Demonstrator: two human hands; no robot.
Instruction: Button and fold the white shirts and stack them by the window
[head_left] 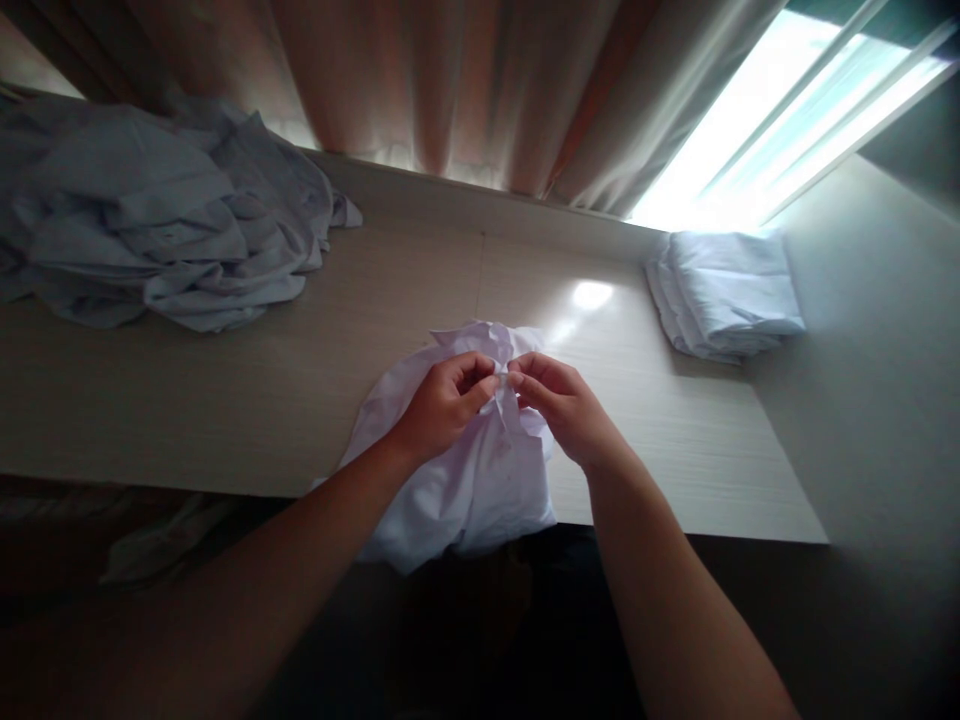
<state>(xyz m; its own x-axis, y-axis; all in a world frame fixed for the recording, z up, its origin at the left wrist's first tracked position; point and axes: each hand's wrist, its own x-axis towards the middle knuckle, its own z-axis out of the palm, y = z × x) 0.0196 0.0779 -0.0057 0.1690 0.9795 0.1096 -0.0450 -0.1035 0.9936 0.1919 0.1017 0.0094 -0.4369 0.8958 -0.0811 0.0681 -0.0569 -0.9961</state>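
Note:
A white shirt (480,490) lies in front of me, its lower part hanging over the table's front edge. My left hand (450,400) pinches the front opening of the shirt just below the collar, thumb against bent fingers. From the other side my right hand (551,395) pinches the same strip of cloth, and the fingertips of both hands nearly meet. Whether a button sits between the fingertips is too small to make out. The shirt's collar (480,332) points away from me, toward the window side.
A heap of crumpled white garments (165,210) covers the table's back left. Folded white garments (731,290) are stacked at the back right, beside a wall (870,350). The pale tabletop (225,400) ends at a front edge near me. Curtains (450,90) hang behind, next to a bright window (757,120).

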